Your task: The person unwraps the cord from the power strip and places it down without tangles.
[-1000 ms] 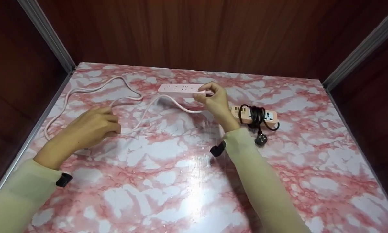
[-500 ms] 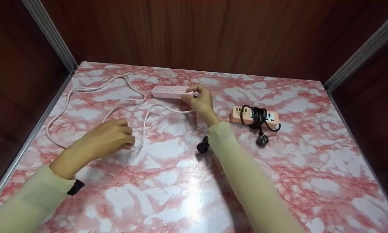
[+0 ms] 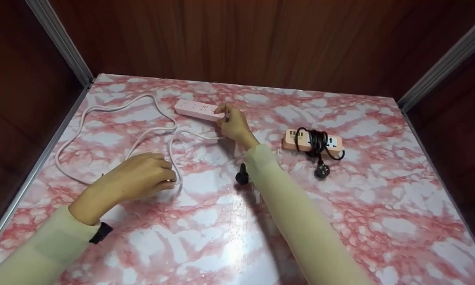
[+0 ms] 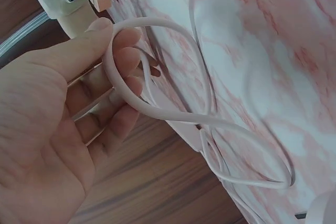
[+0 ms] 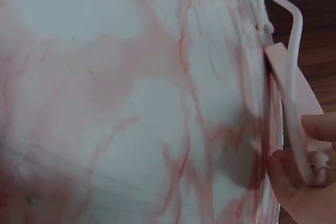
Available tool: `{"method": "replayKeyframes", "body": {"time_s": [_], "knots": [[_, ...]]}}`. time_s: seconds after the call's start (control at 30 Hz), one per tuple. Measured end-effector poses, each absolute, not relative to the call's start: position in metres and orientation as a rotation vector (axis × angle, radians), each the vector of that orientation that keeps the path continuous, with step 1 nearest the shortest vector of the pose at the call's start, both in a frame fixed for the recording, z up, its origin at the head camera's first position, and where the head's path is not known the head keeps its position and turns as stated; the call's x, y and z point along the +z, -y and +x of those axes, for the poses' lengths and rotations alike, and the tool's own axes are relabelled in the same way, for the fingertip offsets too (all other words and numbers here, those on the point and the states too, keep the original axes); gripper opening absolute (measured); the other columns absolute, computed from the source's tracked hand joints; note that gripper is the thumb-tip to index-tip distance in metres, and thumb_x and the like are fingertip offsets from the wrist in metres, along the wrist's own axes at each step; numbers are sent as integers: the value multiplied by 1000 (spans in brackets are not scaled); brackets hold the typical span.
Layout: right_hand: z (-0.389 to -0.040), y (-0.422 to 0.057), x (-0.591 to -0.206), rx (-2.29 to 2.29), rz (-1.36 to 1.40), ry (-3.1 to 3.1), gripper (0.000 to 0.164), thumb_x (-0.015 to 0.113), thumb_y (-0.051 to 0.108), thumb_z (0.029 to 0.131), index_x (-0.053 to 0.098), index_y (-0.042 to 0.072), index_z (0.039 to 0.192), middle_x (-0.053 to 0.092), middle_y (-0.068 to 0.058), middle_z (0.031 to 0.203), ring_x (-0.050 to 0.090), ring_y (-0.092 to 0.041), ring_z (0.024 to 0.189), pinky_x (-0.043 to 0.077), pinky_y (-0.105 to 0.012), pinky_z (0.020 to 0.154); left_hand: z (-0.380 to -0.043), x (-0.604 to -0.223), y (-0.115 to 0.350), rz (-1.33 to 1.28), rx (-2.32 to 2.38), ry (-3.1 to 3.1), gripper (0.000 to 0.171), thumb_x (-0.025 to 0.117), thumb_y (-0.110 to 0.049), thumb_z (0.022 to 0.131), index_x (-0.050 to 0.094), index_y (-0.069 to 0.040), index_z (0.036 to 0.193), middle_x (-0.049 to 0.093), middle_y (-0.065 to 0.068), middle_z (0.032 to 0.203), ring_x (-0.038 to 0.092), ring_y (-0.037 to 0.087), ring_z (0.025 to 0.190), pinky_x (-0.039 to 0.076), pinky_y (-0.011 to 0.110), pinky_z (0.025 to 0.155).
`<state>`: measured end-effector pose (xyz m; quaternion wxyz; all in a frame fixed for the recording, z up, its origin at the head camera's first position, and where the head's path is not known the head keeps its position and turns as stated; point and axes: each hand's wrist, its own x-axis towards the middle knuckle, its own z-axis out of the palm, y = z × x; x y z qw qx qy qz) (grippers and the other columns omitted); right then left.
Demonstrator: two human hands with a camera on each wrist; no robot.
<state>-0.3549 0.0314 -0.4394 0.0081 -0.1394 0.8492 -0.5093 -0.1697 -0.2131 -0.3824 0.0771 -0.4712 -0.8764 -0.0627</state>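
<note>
The thumb and fingers of the left hand [image 3: 142,176] pinch a pale pink cord [image 4: 173,115], which bends in a loop beside the fingertips. The right hand [image 3: 234,122] grips the right-hand end of a pink power strip [image 3: 197,110], thumb on the near side and a finger over the top. The right wrist view is dim and cuts that hand off, so whether the strip rests flat or is slightly raised is hard to say.

The strip is near the far edge of the table [image 3: 205,221], left of the middle, its sockets facing up. Its cord curves from beneath the right hand back to the left hand, and a wide loop spreads over the table's left side.

Well to the right of the hands sits a peach power strip [image 3: 290,144] with a black cord [image 3: 318,140] wound round it; a black plug [image 3: 322,171] lies just beside its near side. Pale sleeves [image 3: 296,209] cover both arms, and dark wooden walls [image 3: 237,39] stand around the table.
</note>
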Motion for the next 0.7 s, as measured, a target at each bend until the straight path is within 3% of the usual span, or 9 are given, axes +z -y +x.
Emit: {"method": "replayKeyframes", "body": {"time_s": [0.2, 0.33, 0.43, 0.7], "knots": [[-358, -30, -447, -1357, -447, -2755, 36, 58, -1, 93, 47, 8, 126, 55, -10, 96, 49, -17, 81, 42, -29, 74, -169, -384, 211, -1388, -236, 2687, 9, 71, -15, 86, 68, -18, 78, 64, -5, 76, 56, 17, 75, 48, 35, 70], [-358, -28, -450, -1293, -404, -2784, 46, 61, 6, 95, 39, 6, 134, 57, -12, 117, 53, -19, 101, 44, -32, 90, -170, -385, 212, -1368, -263, 2717, 10, 74, -17, 84, 68, -19, 77, 60, -6, 73, 51, 11, 70, 44, 31, 66], [-358, -25, -450, -1246, -374, -2825, 44, 65, 10, 94, 44, 7, 133, 58, -10, 121, 54, -19, 106, 44, -33, 95, -170, -385, 213, -1348, -282, 2743, 8, 76, -19, 83, 70, -19, 78, 59, -6, 73, 50, 9, 69, 44, 30, 64], [-359, -18, -451, -1170, -293, -2992, 42, 77, 16, 85, 65, 11, 125, 67, -8, 109, 61, -17, 100, 47, -30, 90, -169, -388, 214, -1318, -283, 2806, 9, 76, -23, 84, 69, -19, 82, 62, -6, 75, 54, 10, 72, 47, 31, 65]]}}
